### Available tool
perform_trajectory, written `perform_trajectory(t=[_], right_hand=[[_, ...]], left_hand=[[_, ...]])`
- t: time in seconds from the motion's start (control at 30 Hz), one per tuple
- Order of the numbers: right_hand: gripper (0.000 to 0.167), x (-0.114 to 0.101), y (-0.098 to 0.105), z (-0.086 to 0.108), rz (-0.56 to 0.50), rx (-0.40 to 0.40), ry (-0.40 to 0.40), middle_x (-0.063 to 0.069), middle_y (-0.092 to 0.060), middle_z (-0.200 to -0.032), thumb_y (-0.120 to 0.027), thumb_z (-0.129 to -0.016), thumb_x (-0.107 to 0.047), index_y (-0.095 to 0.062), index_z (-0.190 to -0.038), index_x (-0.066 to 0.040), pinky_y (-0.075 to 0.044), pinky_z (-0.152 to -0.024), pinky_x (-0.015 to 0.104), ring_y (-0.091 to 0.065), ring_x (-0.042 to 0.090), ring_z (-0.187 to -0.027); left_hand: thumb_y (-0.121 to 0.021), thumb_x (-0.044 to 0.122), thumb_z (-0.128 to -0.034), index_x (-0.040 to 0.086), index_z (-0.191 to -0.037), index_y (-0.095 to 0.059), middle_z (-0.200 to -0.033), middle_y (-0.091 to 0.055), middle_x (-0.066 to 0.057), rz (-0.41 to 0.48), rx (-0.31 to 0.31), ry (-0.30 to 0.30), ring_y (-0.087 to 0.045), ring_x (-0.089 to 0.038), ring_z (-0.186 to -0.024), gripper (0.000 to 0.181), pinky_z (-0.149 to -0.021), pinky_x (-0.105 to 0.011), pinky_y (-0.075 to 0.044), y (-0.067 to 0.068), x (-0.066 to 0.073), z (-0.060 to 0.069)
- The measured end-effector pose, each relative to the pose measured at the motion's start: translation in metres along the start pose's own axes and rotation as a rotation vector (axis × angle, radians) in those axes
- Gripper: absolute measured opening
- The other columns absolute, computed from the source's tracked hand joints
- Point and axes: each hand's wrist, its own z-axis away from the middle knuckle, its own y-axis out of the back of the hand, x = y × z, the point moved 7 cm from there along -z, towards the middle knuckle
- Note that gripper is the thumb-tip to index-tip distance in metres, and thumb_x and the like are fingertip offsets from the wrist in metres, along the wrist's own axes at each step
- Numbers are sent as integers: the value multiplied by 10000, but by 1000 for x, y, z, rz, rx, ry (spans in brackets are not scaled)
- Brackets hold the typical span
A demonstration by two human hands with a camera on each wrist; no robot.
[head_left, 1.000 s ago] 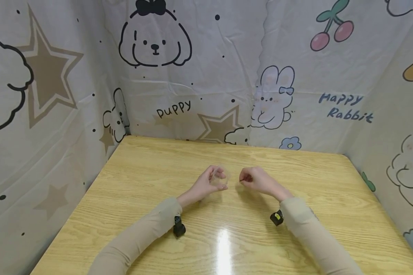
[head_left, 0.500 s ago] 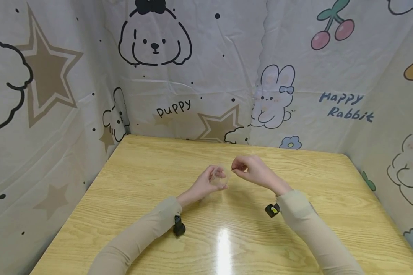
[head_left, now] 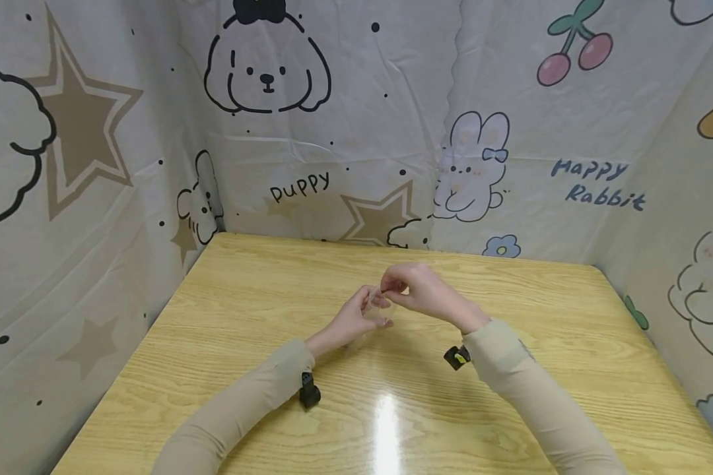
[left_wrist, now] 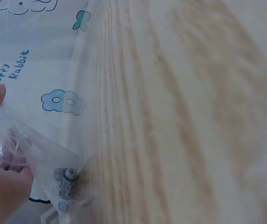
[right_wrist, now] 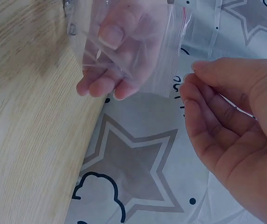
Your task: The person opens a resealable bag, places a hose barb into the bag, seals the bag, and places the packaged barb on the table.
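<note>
My left hand [head_left: 356, 315] grips a clear plastic zip bag [left_wrist: 42, 151], its mouth spread in a round shape. Several small grey metal parts [left_wrist: 67, 181], nut-like in look, lie at the bottom of the bag in the left wrist view. My right hand [head_left: 426, 293] is at the bag's mouth, thumb and fingertips pinched together. A small dark piece [head_left: 383, 291] shows at those fingertips; its kind is too small to make out. In the right wrist view, the bag's red-edged seal strip [right_wrist: 185, 18] faces my right fingertips.
Both hands are above a wood-grain table [head_left: 261, 284]. A white cloth curtain [head_left: 356, 125] with cartoon prints stands around its back and sides. Each wrist carries a small black camera, like the left one [head_left: 309, 392].
My right hand has risen from near the table and moved left, up to the bag's mouth. The left hand and the bag have stayed in place.
</note>
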Motion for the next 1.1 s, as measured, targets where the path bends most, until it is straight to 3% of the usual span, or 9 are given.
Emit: perform_trajectory(t=[0.23,0.53,0.77,1.1], right_hand=[[68,-1,0,0,-24,15,11,26,-717,-839,-715,-872,6,-692,-885,-57,-595,-682,256,-659,95,-742],[30,9,2,9,-15,14,-67,33,-704,-832,-715,-889,-34,-692,-885,-53,-585,-675,244,-645,96,-735],[45,19,-1,17,-7,28,-135,35,-699,-826,-702,-915,-86,-692,-882,-57,-567,-667,202,-635,85,-725],[80,23,-10,19,-10,-1,-190,20,-691,-757,-691,-928,-120,-693,-865,-73,-510,-574,166,-562,21,-619]], left_hand=[[-677,30,-920,36,-1108,-402,-1318,-584,-192,-45,13,5,-517,-326,-1310,332,-1220,-610,-223,1,1,-1],[-697,63,-914,77,-1330,-461,-1294,-596,-175,-54,14,-8,-501,-310,-1300,478,-1226,-587,-232,1,2,-1],[-743,135,-893,35,-1345,-456,-1283,-620,-162,-69,30,-1,-509,-302,-1282,544,-1218,-581,-253,1,-1,-1],[-746,135,-891,100,-1298,-485,-1266,-620,-141,-49,44,1,-512,-294,-1293,484,-1220,-587,-243,2,1,1]])
